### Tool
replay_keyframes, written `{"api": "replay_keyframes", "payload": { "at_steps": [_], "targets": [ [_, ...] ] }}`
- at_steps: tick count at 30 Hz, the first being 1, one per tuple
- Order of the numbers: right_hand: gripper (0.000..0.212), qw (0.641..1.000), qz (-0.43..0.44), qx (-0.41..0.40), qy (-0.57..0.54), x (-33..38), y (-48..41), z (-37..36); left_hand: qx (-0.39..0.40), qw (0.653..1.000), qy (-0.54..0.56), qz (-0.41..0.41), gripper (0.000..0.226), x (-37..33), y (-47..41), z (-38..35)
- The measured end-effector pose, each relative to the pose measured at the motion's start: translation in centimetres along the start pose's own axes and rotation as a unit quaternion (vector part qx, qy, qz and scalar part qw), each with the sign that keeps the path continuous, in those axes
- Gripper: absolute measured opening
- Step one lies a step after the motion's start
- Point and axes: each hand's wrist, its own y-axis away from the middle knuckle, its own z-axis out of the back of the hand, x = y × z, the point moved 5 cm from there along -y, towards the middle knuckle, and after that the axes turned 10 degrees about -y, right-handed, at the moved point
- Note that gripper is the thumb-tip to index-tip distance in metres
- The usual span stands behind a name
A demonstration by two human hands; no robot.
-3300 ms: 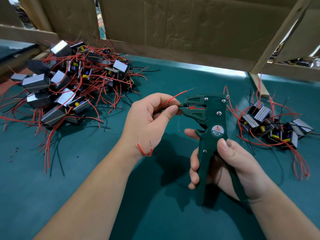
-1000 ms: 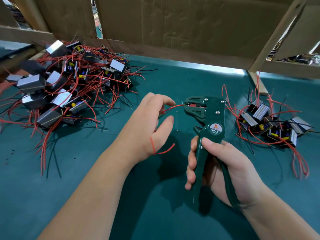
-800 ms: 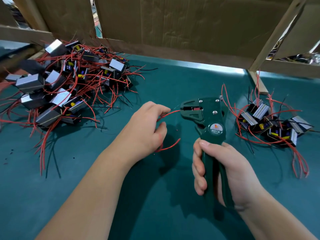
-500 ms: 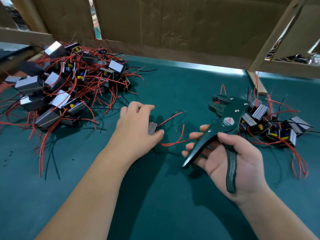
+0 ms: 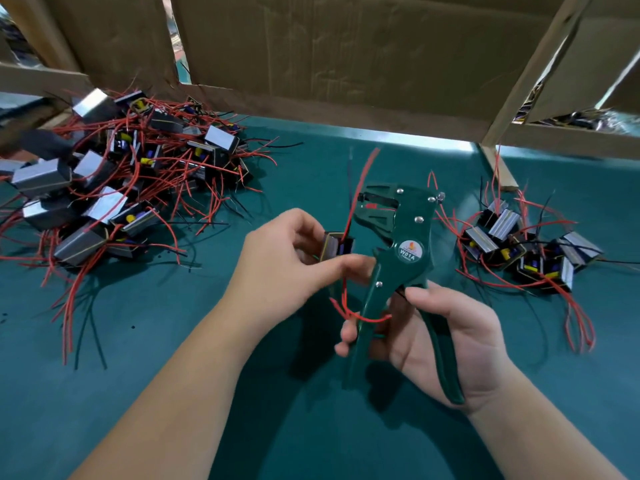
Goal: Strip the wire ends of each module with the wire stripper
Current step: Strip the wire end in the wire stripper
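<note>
My left hand (image 5: pixel 284 261) pinches a small black and silver module (image 5: pixel 336 244) above the green table, just left of the stripper. One red wire (image 5: pixel 358 192) of the module rises past the stripper's jaws; other red wires loop down below my thumb. My right hand (image 5: pixel 446 337) grips the handles of the green wire stripper (image 5: pixel 401 244), held upright with its jaws pointing left. The handles are spread apart.
A large heap of modules with red and black wires (image 5: pixel 114 192) lies at the far left. A smaller group of modules (image 5: pixel 526 251) lies at the right. Cardboard walls (image 5: pixel 346 53) and a wooden strut (image 5: pixel 519 81) close the back of the green table (image 5: pixel 173 341).
My left hand has lifted the module off the table and brought it beside the stripper. My right hand has swung the stripper back from the right to upright at the centre.
</note>
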Motion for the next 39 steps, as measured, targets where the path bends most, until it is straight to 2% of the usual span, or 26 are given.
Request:
{"api": "replay_keyframes", "payload": {
  "at_steps": [4, 7, 10, 12, 14, 17, 19, 21, 23, 26, 28, 33, 36, 39],
  "targets": [
    [0.078, 0.999, 0.019, -0.006, 0.025, 0.9, -0.1, 0.2, 0.079, 0.995, 0.048, -0.025, 0.023, -0.1, -0.1, -0.6],
    [0.077, 0.998, -0.009, -0.017, 0.056, 1.4, 0.0, 0.7, 0.091, 0.993, -0.008, -0.071, 0.014, -0.4, 0.0, -0.9],
    [0.073, 0.997, -0.012, -0.035, 0.072, 1.6, 0.2, 1.2, 0.114, 0.988, -0.066, -0.081, 0.020, 0.0, -0.1, -1.1],
    [0.064, 0.995, 0.053, -0.061, 0.063, 2.5, 0.1, 1.4, 0.093, 0.986, -0.103, -0.091, 0.040, 0.1, -0.1, -0.9],
    [0.042, 0.977, 0.167, -0.116, 0.065, 4.4, 0.3, 1.9, 0.051, 0.986, -0.132, -0.084, 0.052, 0.1, -0.2, -0.3],
    [0.020, 0.943, 0.279, -0.178, 0.040, 6.7, 1.1, 3.2, -0.069, 0.978, -0.193, -0.045, 0.042, 0.5, -0.7, 1.5],
    [0.018, 0.936, 0.301, -0.183, 0.020, 7.0, 1.4, 4.0, -0.156, 0.952, -0.262, 0.005, 0.039, 1.0, -0.8, 3.0],
    [0.019, 0.933, 0.306, -0.188, 0.013, 6.9, 1.5, 4.4, -0.211, 0.922, -0.320, 0.063, 0.047, 1.8, -0.6, 4.4],
    [0.023, 0.933, 0.307, -0.186, 0.023, 6.8, 1.4, 4.4, -0.219, 0.896, -0.363, 0.128, 0.053, 3.0, -0.6, 5.6],
    [0.023, 0.935, 0.304, -0.175, 0.055, 6.5, 1.3, 4.0, -0.152, 0.863, -0.420, 0.237, 0.057, 5.0, -0.8, 6.9],
    [0.026, 0.936, 0.302, -0.166, 0.067, 6.1, 1.3, 3.7, -0.134, 0.852, -0.440, 0.251, 0.058, 5.6, -1.0, 7.3],
    [0.040, 0.946, 0.277, -0.155, 0.073, 5.2, 1.2, 3.1, -0.178, 0.866, -0.418, 0.211, 0.052, 4.9, -1.3, 7.6],
    [0.056, 0.951, 0.262, -0.151, 0.062, 4.9, 1.2, 3.0, -0.194, 0.925, -0.304, 0.118, 0.044, 4.3, -1.4, 7.6],
    [0.056, 0.953, 0.260, -0.143, 0.053, 4.7, 1.1, 2.7, -0.178, 0.965, -0.189, 0.025, 0.035, 2.7, -1.5, 7.0]
  ]
}}
